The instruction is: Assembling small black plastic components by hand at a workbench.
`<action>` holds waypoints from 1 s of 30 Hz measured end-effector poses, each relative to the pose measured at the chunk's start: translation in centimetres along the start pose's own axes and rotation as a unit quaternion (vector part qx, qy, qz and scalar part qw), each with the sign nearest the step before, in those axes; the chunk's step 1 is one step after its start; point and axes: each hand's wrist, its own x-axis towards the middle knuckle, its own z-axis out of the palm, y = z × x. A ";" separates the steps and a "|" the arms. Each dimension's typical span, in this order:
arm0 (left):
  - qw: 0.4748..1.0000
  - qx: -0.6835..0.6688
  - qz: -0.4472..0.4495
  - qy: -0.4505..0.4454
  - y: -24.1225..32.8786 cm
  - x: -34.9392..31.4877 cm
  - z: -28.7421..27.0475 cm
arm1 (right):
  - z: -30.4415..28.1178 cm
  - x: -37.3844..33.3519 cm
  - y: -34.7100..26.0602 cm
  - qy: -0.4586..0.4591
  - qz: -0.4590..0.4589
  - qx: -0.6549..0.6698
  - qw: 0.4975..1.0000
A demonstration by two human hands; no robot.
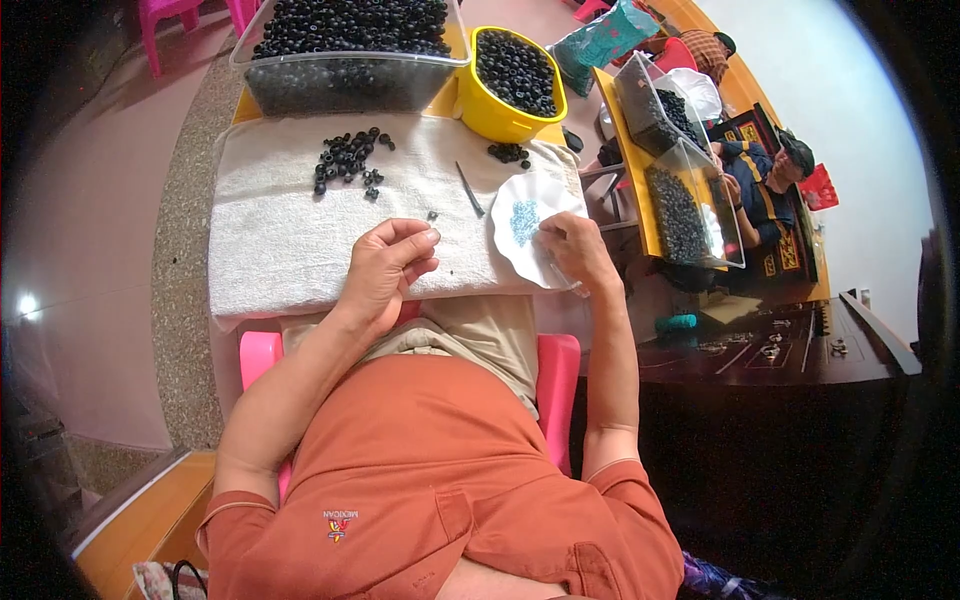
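Observation:
My left hand (pixel 388 265) hovers over the white towel (pixel 265 240), thumb and forefinger pinched together. What they hold, if anything, is too small to make out. A small dark piece (pixel 432 215) shows just beyond the fingertips. At the right edge of a white scalloped dish (pixel 510 192), my right hand (pixel 580 250) has its fingers drawn together; their tips are partly hidden. Tiny light-blue pieces (pixel 523 220) lie in the dish beside them. Dark pointed tweezers (pixel 469 190) rest on the towel left of the dish. Farther off is a loose pile of black beads (pixel 350 160).
Beyond the towel stand a clear bin (pixel 340 85) and a yellow tub (pixel 500 125), both full of black beads. A few beads (pixel 510 154) lie below the tub. At right, another person (pixel 765 180) sits by clear bins (pixel 690 205). A pink chair (pixel 560 370) is under me.

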 end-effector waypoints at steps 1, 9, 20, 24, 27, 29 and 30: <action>1.000 -0.002 0.000 -0.002 0.0 0.0 0.0 | 0.2 0.0 0.4 0.008 -0.009 0.007 1.000; 1.000 -0.001 -0.001 -0.001 -0.1 0.0 0.0 | 0.7 -0.1 1.5 0.011 0.004 0.071 0.997; 1.000 -0.002 0.000 -0.002 0.0 -0.1 0.1 | 0.9 0.3 2.6 0.060 -0.061 0.064 0.994; 1.000 0.005 0.001 -0.002 0.0 -0.1 0.1 | 1.2 0.4 3.3 0.070 -0.091 0.097 0.989; 1.000 0.011 0.005 0.000 0.0 -0.1 0.2 | 1.0 0.3 2.9 0.072 -0.083 0.092 0.990; 1.000 0.020 0.008 0.003 0.0 -0.1 0.2 | 0.9 0.3 2.5 0.072 -0.052 0.095 0.992; 1.000 0.018 0.009 0.003 -0.1 -0.1 0.2 | 0.9 0.3 2.3 0.072 -0.052 0.095 0.992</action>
